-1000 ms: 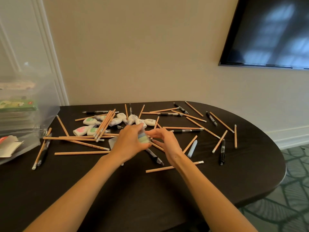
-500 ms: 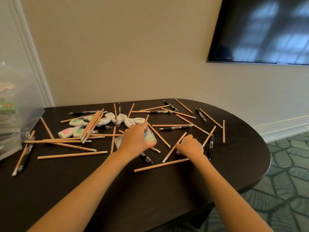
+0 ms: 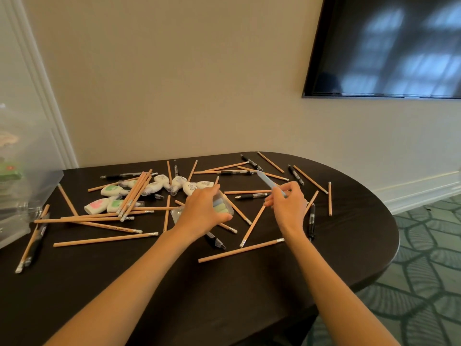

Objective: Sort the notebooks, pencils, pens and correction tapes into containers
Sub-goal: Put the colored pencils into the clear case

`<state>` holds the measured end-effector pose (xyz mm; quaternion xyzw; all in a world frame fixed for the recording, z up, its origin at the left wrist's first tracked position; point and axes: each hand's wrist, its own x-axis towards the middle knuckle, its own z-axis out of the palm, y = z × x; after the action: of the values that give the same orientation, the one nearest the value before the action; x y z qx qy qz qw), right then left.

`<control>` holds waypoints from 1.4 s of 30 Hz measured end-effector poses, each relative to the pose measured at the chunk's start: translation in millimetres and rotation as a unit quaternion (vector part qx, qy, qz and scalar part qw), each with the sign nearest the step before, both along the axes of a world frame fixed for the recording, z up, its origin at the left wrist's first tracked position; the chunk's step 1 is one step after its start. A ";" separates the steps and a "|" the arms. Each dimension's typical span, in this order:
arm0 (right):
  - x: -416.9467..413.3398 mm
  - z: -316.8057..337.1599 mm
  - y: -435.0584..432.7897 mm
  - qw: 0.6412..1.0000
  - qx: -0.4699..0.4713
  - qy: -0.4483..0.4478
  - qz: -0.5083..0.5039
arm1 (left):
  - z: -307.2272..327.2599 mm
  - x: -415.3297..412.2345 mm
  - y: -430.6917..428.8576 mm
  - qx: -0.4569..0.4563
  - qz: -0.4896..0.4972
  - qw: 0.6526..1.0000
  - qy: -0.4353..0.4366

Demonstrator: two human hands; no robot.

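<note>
Head view: pencils (image 3: 106,239), black pens (image 3: 252,195) and correction tapes (image 3: 111,190) lie scattered over the dark table (image 3: 349,245), well apart from the clear container (image 3: 32,186) at its left edge, so the sorting appears barely begun. The left hand (image 3: 203,212) curls round a clear case (image 3: 220,207) of pastel sticks mid-table. Just beside it, the right hand (image 3: 288,204) pinches a pale blue stick (image 3: 268,182) raised above the pencils.
</note>
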<state>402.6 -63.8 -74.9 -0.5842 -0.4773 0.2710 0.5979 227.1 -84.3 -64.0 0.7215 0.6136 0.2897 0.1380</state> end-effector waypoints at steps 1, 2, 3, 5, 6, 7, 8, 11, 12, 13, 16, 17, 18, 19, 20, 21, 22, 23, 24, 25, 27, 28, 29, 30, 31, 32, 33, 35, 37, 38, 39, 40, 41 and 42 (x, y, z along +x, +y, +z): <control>-3.1 6.1 -0.9 0.999 0.000 0.032 0.037 | 1.8 -1.6 -1.0 0.000 -0.001 1.000 -0.011; -6.3 11.5 -1.3 0.996 -0.005 0.054 0.072 | 3.9 -3.5 -2.6 0.003 0.000 1.000 -0.021; -10.9 16.4 -2.4 0.992 -0.011 0.064 0.105 | 5.3 -6.4 -4.5 0.008 0.003 1.000 -0.030; -21.9 21.5 -3.4 0.987 -0.016 0.055 0.152 | 6.7 -14.7 -8.9 0.016 0.018 0.998 -0.050; -24.8 22.0 -4.1 0.985 -0.017 0.050 0.165 | 6.2 -16.2 -10.1 0.015 0.025 0.998 -0.060; -37.0 24.2 -5.2 0.982 -0.019 0.048 0.182 | 6.5 -26.8 -13.1 0.015 0.032 0.997 -0.066; -39.4 24.4 -5.4 0.980 -0.021 0.049 0.191 | 6.5 -27.3 -14.1 0.013 0.030 0.997 -0.066; -59.1 27.0 -5.0 0.970 -0.032 0.048 0.236 | 7.3 -41.7 -18.9 0.007 0.027 0.996 -0.079; -63.4 27.1 -4.5 0.967 -0.036 0.036 0.248 | 7.2 -44.2 -19.9 0.005 0.026 0.996 -0.085; -71.2 27.9 -4.0 0.965 -0.039 0.019 0.259 | 7.4 -50.8 -22.1 0.004 0.028 0.995 -0.092; -90.0 30.5 -2.2 0.956 -0.043 -0.008 0.289 | 7.4 -66.3 -27.3 -0.002 0.031 0.995 -0.094; -96.8 31.3 -2.2 0.953 -0.046 -0.009 0.299 | 7.4 -71.0 -29.5 -0.004 0.030 0.995 -0.096; -106.6 32.5 -2.2 0.950 -0.047 -0.007 0.307 | 7.6 -77.2 -32.3 -0.001 0.031 0.995 -0.100; -115.0 33.0 -1.9 0.949 -0.044 0.001 0.311 | 7.8 -81.4 -34.8 0.004 0.031 0.994 -0.103; -123.1 33.4 -2.2 0.951 -0.040 0.008 0.308 | 8.2 -85.4 -37.4 0.012 0.033 0.994 -0.107; -131.5 33.4 -2.6 0.953 -0.032 0.016 0.301 | 8.4 -89.9 -40.2 0.020 0.037 0.993 -0.111; -139.0 33.7 -3.5 0.956 -0.023 0.018 0.294 | 8.4 -94.5 -42.6 0.027 0.043 0.992 -0.116; -145.9 33.7 -4.2 0.956 -0.013 0.017 0.292 | 8.5 -99.3 -45.2 0.030 0.050 0.991 -0.123; -151.5 33.7 -5.6 0.954 -0.004 0.006 0.298 | 8.4 -103.5 -47.0 0.029 0.058 0.989 -0.131; -159.3 33.0 -7.0 0.949 0.000 -0.008 0.314 | 7.4 -109.6 -48.9 0.027 0.066 0.988 -0.137; -170.5 31.4 -9.9 0.936 0.001 -0.049 0.349 | 5.7 -117.9 -50.5 0.025 0.079 0.985 -0.149; -176.2 30.9 -12.4 0.930 0.001 -0.070 0.361 | 5.3 -121.9 -51.3 0.026 0.088 0.984 -0.156; -179.7 31.4 -14.7 0.925 0.002 -0.076 0.373 | 5.0 -124.0 -51.6 0.028 0.094 0.982 -0.162; -183.3 31.7 -16.6 0.919 0.001 -0.085 0.385 | 4.5 -127.0 -52.5 0.032 0.098 0.980 -0.169; -186.9 31.7 -16.9 0.913 -0.009 -0.104 0.394 | 3.9 -129.9 -53.6 0.036 0.102 0.978 -0.178; -188.8 33.5 -18.5 0.907 -0.021 -0.127 0.401 | 3.3 -132.0 -54.6 0.040 0.106 0.976 -0.187; -190.3 33.2 -18.3 0.905 -0.034 -0.122 0.407 | 2.4 -133.8 -55.7 0.042 0.112 0.973 -0.195; -192.5 32.6 -18.1 0.911 -0.072 -0.013 0.406 | -0.9 -137.4 -56.3 0.049 0.129 0.969 -0.207; -192.5 30.1 -13.5 0.926 -0.087 0.048 0.365 | -4.1 -140.7 -55.7 0.060 0.155 0.961 -0.220; -191.7 27.0 -11.0 0.932 -0.095 0.044 0.348 | -5.6 -142.1 -55.4 0.066 0.166 0.957 -0.229; -190.4 23.4 -9.2 0.931 -0.107 0.031 0.346 | -7.4 -143.4 -55.3 0.070 0.175 0.952 -0.240; -188.7 19.8 -9.7 0.925 -0.124 0.009 0.360 | -9.4 -144.3 -55.3 0.073 0.180 0.948 -0.251; -187.6 15.9 -12.3 0.912 -0.144 -0.014 0.383 | -11.5 -145.0 -56.1 0.075 0.182 0.946 -0.259; -186.8 13.0 -16.1 0.895 -0.163 -0.037 0.413 | -13.9 -145.5 -57.1 0.077 0.182 0.944 -0.266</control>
<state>215.8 -80.0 -62.0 -0.4334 -0.6462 0.5459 0.3107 81.6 -141.4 -77.9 0.5030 0.6512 0.5372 0.1855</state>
